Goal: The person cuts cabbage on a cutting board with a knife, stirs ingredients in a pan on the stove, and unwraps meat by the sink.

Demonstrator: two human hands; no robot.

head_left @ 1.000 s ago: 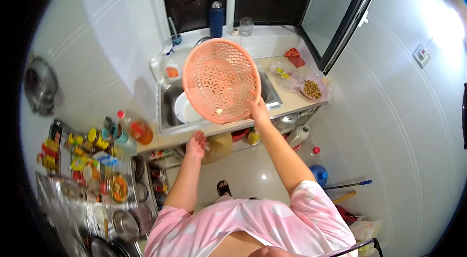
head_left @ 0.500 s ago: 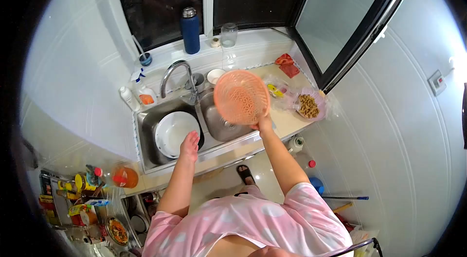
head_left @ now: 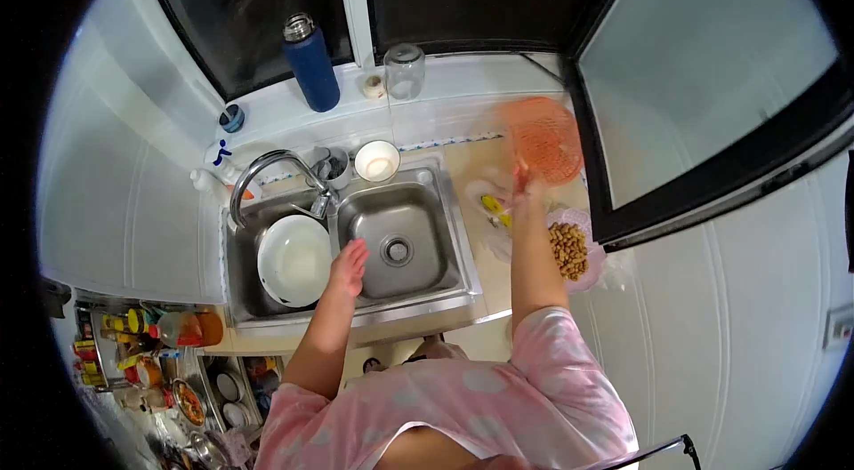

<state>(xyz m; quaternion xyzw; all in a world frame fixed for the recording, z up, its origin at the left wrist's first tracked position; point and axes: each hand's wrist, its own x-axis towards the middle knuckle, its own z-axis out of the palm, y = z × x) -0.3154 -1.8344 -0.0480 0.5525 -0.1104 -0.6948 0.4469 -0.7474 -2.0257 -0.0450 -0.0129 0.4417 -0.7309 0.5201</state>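
An orange plastic colander (head_left: 547, 141), blurred by motion, is at the back right corner of the counter. My right hand (head_left: 528, 185) grips its near rim; whether the colander touches the counter I cannot tell. With fingers stretched out, my left hand (head_left: 350, 268) hovers over the near part of the sink and holds nothing. To its left, a white basin (head_left: 295, 261) sits in the left sink bowl. The right sink bowl (head_left: 398, 212) shows its bare drain. Close to my right forearm lies a pink dish of peanuts (head_left: 569, 251).
The faucet (head_left: 276, 159) arches over the left bowl. Behind the sink stand a white bowl (head_left: 377, 160) and a grey cup (head_left: 334, 169). A blue bottle (head_left: 312, 70) and a glass jar (head_left: 405, 72) are on the sill. An open window frame (head_left: 614, 221) juts in at right.
My right hand has carried the colander from above the right sink bowl rightward to the back right corner of the counter. The left hand stays open near the sink. The view has shifted.
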